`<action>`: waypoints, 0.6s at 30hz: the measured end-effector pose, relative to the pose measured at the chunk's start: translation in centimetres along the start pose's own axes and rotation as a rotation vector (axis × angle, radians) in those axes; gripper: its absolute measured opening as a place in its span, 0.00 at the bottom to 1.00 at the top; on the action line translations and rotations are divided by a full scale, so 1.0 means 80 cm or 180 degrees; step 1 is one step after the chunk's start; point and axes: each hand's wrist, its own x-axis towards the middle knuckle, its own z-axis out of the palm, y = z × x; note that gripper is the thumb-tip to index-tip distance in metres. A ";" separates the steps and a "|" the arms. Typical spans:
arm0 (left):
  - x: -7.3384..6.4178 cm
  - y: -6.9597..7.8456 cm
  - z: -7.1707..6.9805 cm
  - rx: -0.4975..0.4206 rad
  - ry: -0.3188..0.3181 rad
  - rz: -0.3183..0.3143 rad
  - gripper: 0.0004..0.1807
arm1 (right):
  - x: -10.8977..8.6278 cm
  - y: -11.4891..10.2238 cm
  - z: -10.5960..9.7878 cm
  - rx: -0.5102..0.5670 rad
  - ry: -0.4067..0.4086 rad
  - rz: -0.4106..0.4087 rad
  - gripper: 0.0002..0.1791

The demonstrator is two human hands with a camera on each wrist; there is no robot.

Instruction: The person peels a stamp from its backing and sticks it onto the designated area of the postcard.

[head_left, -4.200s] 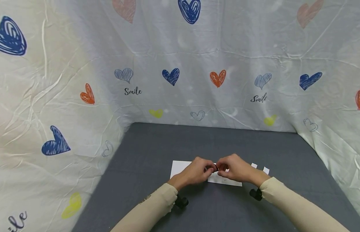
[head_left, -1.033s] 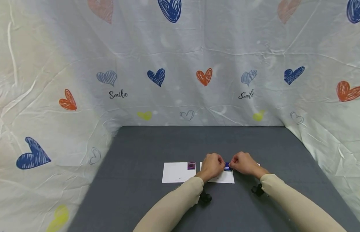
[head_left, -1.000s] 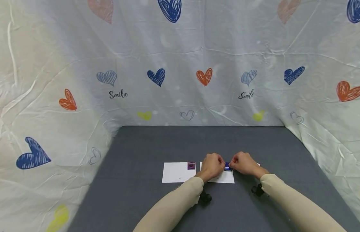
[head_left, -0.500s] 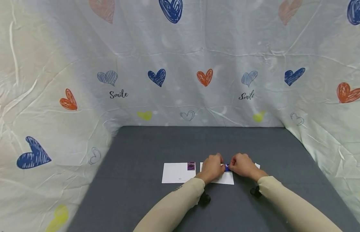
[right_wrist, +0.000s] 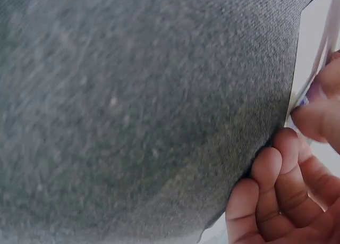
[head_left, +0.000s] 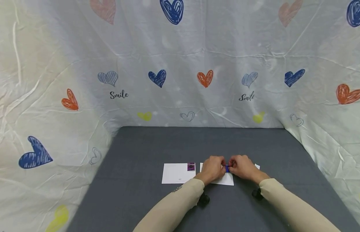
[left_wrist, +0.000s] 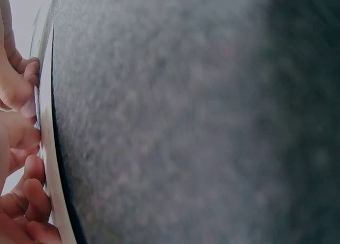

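Two white cards lie side by side on the grey table. The left card [head_left: 172, 174] carries a purple stamp-like sticker [head_left: 191, 166] in its upper right corner. On the right card [head_left: 225, 181], a small blue stamp-like sticker [head_left: 227, 169] shows between my hands near the upper right corner. My left hand [head_left: 212, 169] covers much of this card and pinches at the sticker's left edge. From the other side, my right hand [head_left: 242, 167] pinches at its right edge. In the right wrist view, curled fingertips [right_wrist: 265, 164] rest by the card's edge [right_wrist: 308, 52].
A small white paper piece [head_left: 257, 166] peeks out behind the right hand. The grey tabletop [head_left: 156, 145] reaches back to a white cloth [head_left: 180, 96] printed with hearts, which also hangs along both sides. Dark wrist cameras sit under both wrists.
In the oldest frame, the hands held a small dark piece over the cards; now their fingers are at the blue sticker. Over the last second the hands drew slightly together, covering more of it.
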 end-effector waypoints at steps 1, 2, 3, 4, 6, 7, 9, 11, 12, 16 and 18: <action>0.001 -0.003 0.004 0.0012 0.0013 0.0035 0.05 | -0.001 0.000 -0.001 0.0002 0.0009 -0.0049 0.07; 0.001 -0.005 0.003 -0.0010 -0.0007 0.0055 0.06 | -0.002 0.000 -0.002 0.0003 0.0009 -0.0110 0.07; -0.002 -0.001 -0.004 -0.0031 -0.0068 0.0046 0.06 | -0.003 0.002 -0.002 -0.0034 -0.0015 -0.0159 0.07; -0.004 0.002 -0.012 -0.0074 -0.0121 0.0053 0.07 | -0.003 0.005 0.000 -0.0069 -0.0021 -0.0190 0.08; -0.006 0.004 -0.019 -0.0107 -0.0191 0.0077 0.07 | -0.006 -0.002 -0.008 -0.0073 -0.0037 -0.0237 0.09; -0.003 -0.001 -0.012 -0.0110 -0.0194 0.0088 0.08 | -0.010 -0.013 -0.015 -0.0042 -0.0067 -0.0259 0.10; 0.000 -0.006 -0.007 -0.0148 -0.0256 0.0069 0.08 | -0.016 -0.035 -0.030 -0.0003 -0.0149 -0.0212 0.10; 0.001 -0.010 -0.003 -0.0153 -0.0261 0.0084 0.09 | -0.021 -0.055 -0.044 0.0004 -0.0205 -0.0139 0.11; -0.001 -0.006 -0.009 -0.0197 -0.0303 0.0065 0.09 | -0.022 -0.059 -0.045 -0.0028 -0.0236 -0.0100 0.10; -0.012 0.008 -0.034 -0.0308 -0.0409 0.0020 0.10 | -0.024 -0.066 -0.048 -0.0209 -0.0285 -0.0057 0.10; -0.013 0.008 -0.033 -0.0333 -0.0415 0.0005 0.10 | -0.023 -0.065 -0.048 -0.0266 -0.0270 -0.0094 0.10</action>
